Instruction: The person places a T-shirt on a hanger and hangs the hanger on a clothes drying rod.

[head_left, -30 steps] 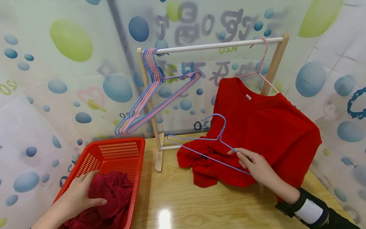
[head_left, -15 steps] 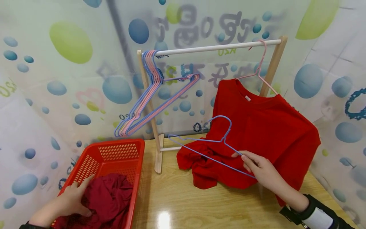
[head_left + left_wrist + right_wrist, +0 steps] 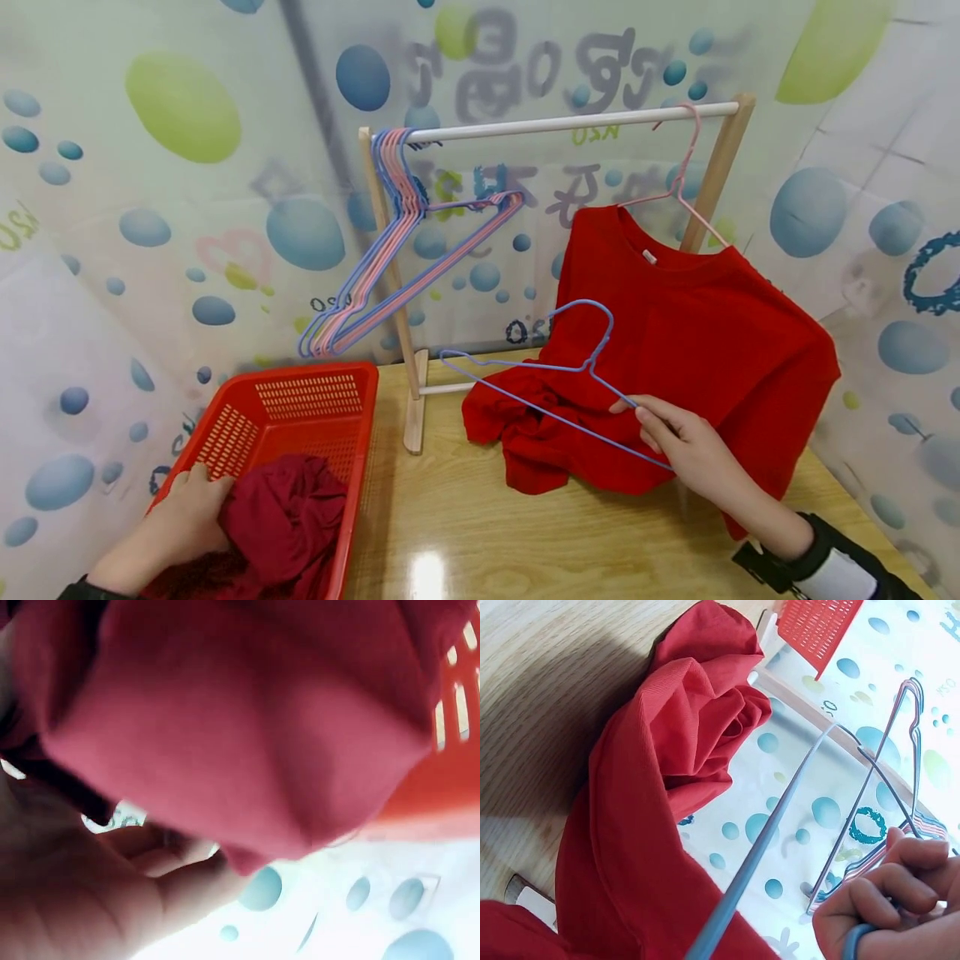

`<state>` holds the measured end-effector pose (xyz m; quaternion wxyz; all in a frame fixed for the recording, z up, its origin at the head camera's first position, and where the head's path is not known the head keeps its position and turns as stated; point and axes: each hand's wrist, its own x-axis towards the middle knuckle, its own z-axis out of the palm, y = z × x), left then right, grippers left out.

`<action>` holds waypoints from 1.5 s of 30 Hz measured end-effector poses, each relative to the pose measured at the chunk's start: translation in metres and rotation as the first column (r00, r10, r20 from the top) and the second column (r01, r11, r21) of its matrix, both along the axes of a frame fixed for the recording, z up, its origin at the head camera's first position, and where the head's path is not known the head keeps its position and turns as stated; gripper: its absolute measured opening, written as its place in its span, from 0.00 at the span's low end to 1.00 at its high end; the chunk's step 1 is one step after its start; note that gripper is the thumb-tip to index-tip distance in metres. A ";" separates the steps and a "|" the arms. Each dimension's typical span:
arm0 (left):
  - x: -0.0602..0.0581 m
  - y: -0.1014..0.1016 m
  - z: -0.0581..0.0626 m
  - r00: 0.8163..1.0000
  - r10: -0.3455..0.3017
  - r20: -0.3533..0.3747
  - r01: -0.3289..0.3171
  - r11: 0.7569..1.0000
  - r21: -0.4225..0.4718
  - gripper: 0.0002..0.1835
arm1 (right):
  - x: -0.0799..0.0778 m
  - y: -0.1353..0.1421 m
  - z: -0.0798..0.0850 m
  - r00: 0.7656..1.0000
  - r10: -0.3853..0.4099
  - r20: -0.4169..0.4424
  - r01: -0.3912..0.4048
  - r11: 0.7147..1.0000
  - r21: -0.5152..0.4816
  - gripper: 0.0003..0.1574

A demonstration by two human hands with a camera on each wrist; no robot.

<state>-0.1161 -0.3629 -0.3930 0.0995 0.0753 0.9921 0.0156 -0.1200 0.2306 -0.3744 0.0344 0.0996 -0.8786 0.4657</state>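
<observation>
My left hand (image 3: 183,512) is down in the red basket (image 3: 363,467), its fingers curled into a crumpled dark red garment (image 3: 288,517). The left wrist view has that cloth (image 3: 240,727) filling most of the picture, fingers (image 3: 195,881) partly behind it. In my right hand (image 3: 690,442) is a blue wire clothes hanger (image 3: 590,365), pinched by one shoulder with its hook up. It stands in front of a bright red shirt (image 3: 660,325), which hangs from a pink hanger (image 3: 682,179) at the rack's right end. The right wrist view shows curled fingers (image 3: 896,889) around the wire.
A clothes rack with a white bar (image 3: 540,126) and wooden posts stands on the wooden table (image 3: 450,533). Several blue and pink hangers (image 3: 405,212) are bunched at its left end. The shirt's lower part lies bunched on the table. A patterned curtain (image 3: 247,192) closes off the back.
My left hand has moved left and lower over the dark red garment, and its fingers have curled in. The blue hanger has shifted slightly right with my right hand.
</observation>
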 end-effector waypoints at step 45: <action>0.022 0.080 0.120 0.906 0.144 -0.398 0.093 0.851 0.517 0.22 | 0.004 0.006 0.000 0.996 0.021 -0.088 -0.023 1.000 -0.019 0.15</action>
